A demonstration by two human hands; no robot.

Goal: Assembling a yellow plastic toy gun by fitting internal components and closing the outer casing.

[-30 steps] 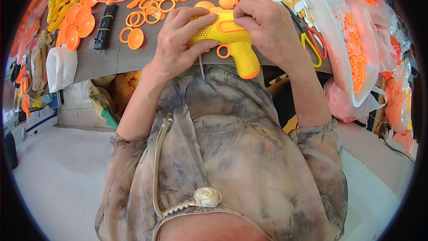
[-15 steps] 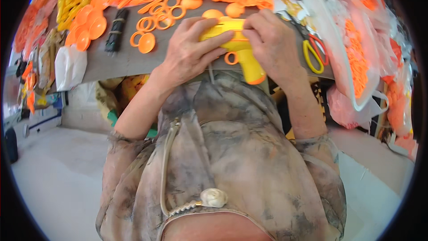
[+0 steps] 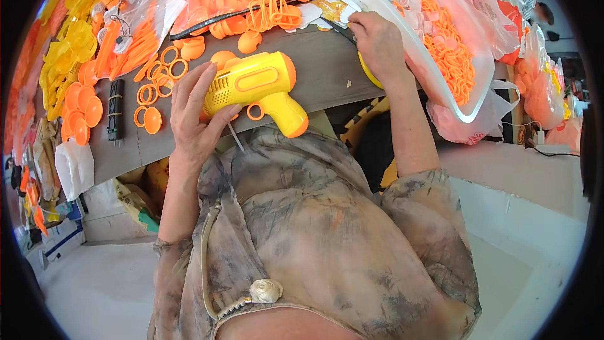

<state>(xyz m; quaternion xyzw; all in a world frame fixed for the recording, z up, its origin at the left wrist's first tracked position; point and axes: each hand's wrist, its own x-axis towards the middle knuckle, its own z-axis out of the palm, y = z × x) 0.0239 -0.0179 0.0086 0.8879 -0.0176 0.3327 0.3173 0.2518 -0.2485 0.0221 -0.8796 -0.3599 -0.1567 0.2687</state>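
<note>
My left hand [image 3: 194, 113] is closed around the rear of a yellow toy gun [image 3: 248, 82] with orange trim. The toy lies on its side over the table's near edge, its grip slanting towards me. A small orange ring trigger [image 3: 255, 111] shows under its body. My right hand [image 3: 380, 44] is over a pair of scissors [image 3: 369, 72], covering most of them; one yellow handle loop and part of the dark blades show. Its fingers are curled together beside white and yellow paper pieces [image 3: 332, 9]. Whatever they pinch, if anything, is hidden.
Orange rings [image 3: 165, 82], orange cups [image 3: 80, 110] and a tied black bundle [image 3: 116, 110] lie to the left. A bag of orange parts [image 3: 214, 0] is at the back. A white bin [image 3: 467, 117] of small orange and clear parts is on the right.
My right hand has left the toy gun and reached right, over the scissors. The left hand alone keeps the toy. The view has swung to the right.
</note>
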